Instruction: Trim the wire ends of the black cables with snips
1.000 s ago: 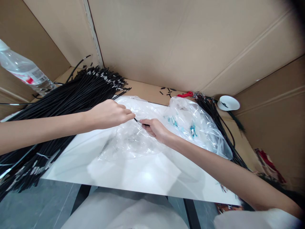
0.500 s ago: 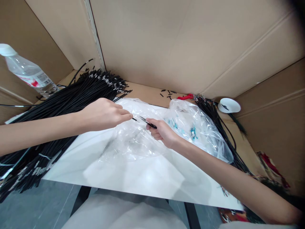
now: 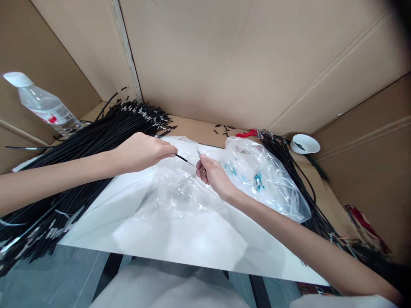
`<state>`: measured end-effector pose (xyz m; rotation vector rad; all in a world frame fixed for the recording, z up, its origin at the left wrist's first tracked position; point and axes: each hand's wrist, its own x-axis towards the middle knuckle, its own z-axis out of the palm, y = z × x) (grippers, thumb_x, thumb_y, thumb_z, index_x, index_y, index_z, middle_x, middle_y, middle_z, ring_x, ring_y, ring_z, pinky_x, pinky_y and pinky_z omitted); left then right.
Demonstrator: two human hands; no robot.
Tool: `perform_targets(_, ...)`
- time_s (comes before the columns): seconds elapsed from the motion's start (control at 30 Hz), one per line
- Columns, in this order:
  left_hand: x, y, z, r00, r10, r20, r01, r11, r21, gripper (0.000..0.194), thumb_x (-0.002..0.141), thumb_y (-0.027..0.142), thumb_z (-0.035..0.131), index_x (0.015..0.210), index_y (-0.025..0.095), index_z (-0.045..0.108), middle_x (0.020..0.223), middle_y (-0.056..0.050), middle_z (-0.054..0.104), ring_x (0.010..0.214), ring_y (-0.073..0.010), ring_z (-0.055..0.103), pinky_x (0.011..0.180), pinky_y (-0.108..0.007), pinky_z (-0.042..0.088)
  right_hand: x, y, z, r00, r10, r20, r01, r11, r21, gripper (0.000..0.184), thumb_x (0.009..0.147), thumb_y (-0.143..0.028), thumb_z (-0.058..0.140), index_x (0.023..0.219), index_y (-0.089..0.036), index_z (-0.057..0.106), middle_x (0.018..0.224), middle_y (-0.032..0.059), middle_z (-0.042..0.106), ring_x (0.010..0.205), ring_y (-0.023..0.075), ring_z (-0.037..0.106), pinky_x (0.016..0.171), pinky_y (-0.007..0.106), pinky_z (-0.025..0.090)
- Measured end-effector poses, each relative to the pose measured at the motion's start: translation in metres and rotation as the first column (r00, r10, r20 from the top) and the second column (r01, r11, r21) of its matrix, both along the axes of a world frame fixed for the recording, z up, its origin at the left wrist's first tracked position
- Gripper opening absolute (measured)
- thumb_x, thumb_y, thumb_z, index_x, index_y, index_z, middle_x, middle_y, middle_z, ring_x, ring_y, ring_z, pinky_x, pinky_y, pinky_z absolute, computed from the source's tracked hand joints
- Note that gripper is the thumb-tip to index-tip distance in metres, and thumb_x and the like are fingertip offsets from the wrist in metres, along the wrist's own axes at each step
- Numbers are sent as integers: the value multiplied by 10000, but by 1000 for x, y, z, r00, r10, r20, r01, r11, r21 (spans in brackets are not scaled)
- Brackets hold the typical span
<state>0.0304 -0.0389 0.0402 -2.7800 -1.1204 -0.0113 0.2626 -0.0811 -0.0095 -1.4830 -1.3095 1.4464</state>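
My left hand [image 3: 143, 151] is closed, pinching a thin black cable [image 3: 183, 159] whose end points right toward my other hand. My right hand [image 3: 212, 174] is closed around a slim metal tool like tweezers [image 3: 198, 152], its tip standing up just past the cable's end. Both hands hover over a crumpled clear plastic bag [image 3: 180, 188] lying on a white sheet [image 3: 180, 231]. A large bundle of black cables [image 3: 86, 141] with metal ends lies under my left forearm.
A water bottle [image 3: 43, 106] stands at the far left. A second clear bag with teal parts [image 3: 260, 177] lies to the right, beside another cable bundle [image 3: 289, 160]. A white dish [image 3: 305, 143] sits at the far right. Cardboard walls [image 3: 244, 60] close in the back.
My right hand has pulled away from the cable end and turned the metal tool upward. My left hand has kept its pinch on the cable, barely moving.
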Motion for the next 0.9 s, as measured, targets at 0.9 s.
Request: perform_targets(0.9,6,-8,-13,315,560,766,261,725,-637,331,777,461,818,814,174,657,1108,-53,675,1055,-202,612,922,-306,462,-40,46,-10,968,43,249,-144,904,403,419,1016,-565,301,833,-234,481,838,54,593,793,217,566,712,335,397)
